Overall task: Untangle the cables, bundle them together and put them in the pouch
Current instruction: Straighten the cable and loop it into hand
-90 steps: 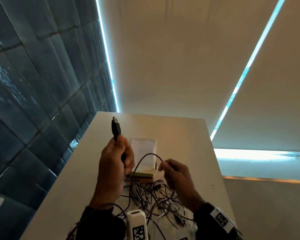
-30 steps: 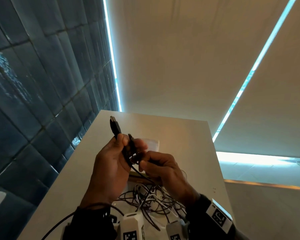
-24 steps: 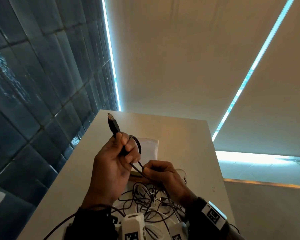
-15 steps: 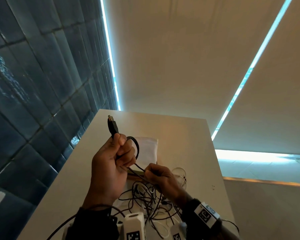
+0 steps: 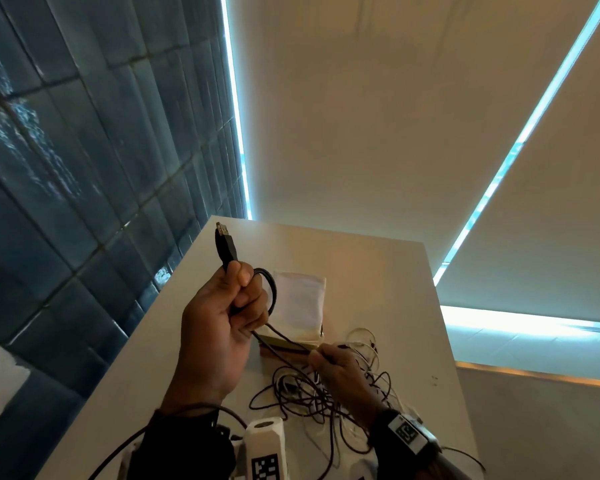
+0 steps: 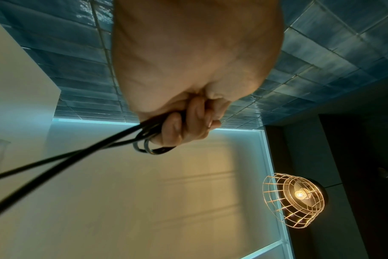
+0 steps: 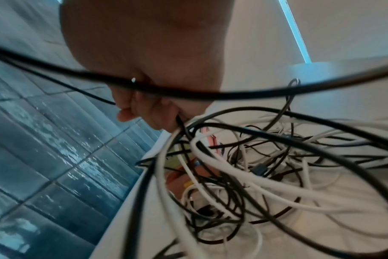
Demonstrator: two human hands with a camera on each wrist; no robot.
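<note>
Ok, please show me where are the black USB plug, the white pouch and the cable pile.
black USB plug (image 5: pixel 225 244), head view, its black body.
white pouch (image 5: pixel 300 303), head view, middle of the cloth.
cable pile (image 7: pixel 250 168), right wrist view, centre of tangle.

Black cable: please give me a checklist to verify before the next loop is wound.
1. Left hand grips the black cable with its USB plug free above the fist: ok.
2. Wound loops held by the fingers: ok.
3. Right hand pinches the same cable between the hands: ok.
4. Rest of the cable free of the tangled pile: not ok, it runs into the pile.
5. Pouch within reach on the table: ok.
6. Pouch open: cannot tell.
</note>
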